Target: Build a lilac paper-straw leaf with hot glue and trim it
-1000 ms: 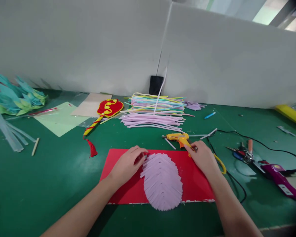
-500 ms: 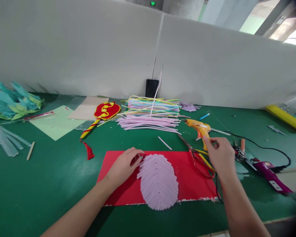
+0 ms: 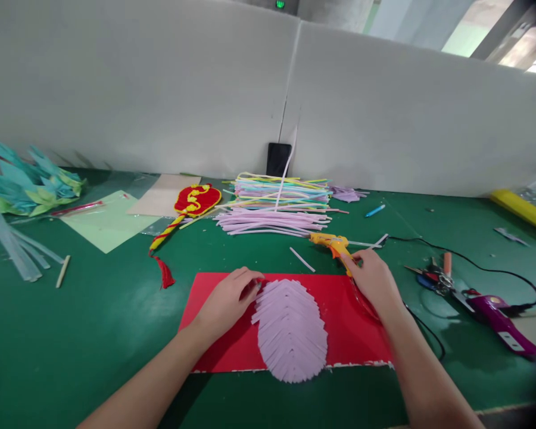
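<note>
A leaf-shaped piece built from overlapping lilac strips lies on a red sheet. At its upper left edge is my left hand, thumb and fingertips closed in a pinch; whatever is between them is too small to make out. My right hand grips the handle of a yellow hot glue gun above the sheet's far edge, its nozzle pointing left and a glue stick poking out behind. Scissors with red handles lie partly hidden beneath the right hand and forearm.
Behind the sheet lie lilac strips and a pile of coloured strips. A phone leans on the grey partition. Left is a red-yellow fan ornament; right are keys, a purple tool and a black cord.
My right hand has carried the glue gun left and slightly lower, over the scissors. The left hand stays at the lilac piece. The view has shifted a little.
</note>
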The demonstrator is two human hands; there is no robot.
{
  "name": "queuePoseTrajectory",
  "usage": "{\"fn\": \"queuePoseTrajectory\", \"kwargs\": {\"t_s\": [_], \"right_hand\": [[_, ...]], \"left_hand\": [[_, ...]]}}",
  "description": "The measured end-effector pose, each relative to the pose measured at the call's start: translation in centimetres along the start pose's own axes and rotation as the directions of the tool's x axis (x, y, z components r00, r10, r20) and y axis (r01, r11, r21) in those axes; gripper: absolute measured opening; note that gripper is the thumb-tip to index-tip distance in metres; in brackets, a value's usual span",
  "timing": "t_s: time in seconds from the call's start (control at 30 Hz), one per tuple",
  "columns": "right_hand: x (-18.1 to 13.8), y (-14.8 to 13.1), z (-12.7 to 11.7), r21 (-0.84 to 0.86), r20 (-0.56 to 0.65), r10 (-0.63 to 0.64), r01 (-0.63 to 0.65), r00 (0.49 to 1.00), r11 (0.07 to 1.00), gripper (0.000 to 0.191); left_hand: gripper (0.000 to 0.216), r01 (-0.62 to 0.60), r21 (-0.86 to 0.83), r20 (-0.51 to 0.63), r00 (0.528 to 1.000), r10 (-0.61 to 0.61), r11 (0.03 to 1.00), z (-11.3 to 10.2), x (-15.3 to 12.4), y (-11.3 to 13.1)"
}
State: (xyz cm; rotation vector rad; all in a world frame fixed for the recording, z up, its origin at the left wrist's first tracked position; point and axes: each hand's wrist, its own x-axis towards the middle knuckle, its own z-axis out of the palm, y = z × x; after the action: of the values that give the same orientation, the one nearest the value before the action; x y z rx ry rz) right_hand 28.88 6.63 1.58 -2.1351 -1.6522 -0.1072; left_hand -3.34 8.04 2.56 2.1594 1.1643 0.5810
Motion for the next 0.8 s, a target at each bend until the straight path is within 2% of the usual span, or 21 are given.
{"fn": "queuePoseTrajectory", "kwargs": {"t_s": [0.13, 0.2, 0.27, 0.37, 0.47, 0.57, 0.67, 0.8], "right_hand": [[0.3, -0.4, 0.3, -0.048, 0.000, 0.001, -0.001, 1.000, 0.999, 0.047], [0.4, -1.1, 0.2, -0.046, -0.063, 0.000, -0.002, 0.998, 0.999, 0.045], [0.3, -2.4, 0.1, 0.018, -0.116, -0.047, 0.050, 0.992, 0.999, 0.040], [0.1, -4.7, 0.6, 0.189, -0.017, -0.196, 0.195, 0.981, 0.962, 0.029], [-0.3, -6.3, 1.6, 0.213, 0.104, -0.260, 0.234, 0.960, 0.949, 0.018], [-0.6, -6.7, 2.6, 0.206, 0.116, -0.287, 0.259, 0.951, 0.944, 0.012], [-0.7, -6.4, 3.2, 0.227, 0.107, -0.294, 0.265, 0.950, 0.937, 0.016], [-0.7, -5.9, 3.5, 0.262, 0.098, -0.293, 0.259, 0.951, 0.930, 0.016]], "left_hand": [[0.021, -0.009, 0.017, -0.008, 1.000, 0.009, 1.000, 0.0, 0.0, 0.1], [0.021, -0.015, 0.022, -0.016, 1.000, 0.016, 1.000, 0.0, 0.0, 0.1], [0.020, -0.019, 0.027, -0.022, 1.000, 0.019, 0.999, 0.0, 0.1, 0.1], [0.020, -0.004, 0.041, -0.031, 1.000, 0.006, 0.999, 0.1, 0.1, -0.1], [0.019, 0.053, 0.062, -0.064, 0.997, -0.049, 0.997, 0.1, 0.1, -0.3], [0.017, 0.087, 0.076, -0.098, 0.992, -0.079, 0.993, 0.0, 0.1, -0.4], [0.017, 0.082, 0.080, -0.094, 0.993, -0.075, 0.993, -0.1, 0.0, -0.2], [0.018, -0.014, 0.085, -0.046, 0.999, 0.018, 0.996, 0.0, -0.2, 0.1]]}}
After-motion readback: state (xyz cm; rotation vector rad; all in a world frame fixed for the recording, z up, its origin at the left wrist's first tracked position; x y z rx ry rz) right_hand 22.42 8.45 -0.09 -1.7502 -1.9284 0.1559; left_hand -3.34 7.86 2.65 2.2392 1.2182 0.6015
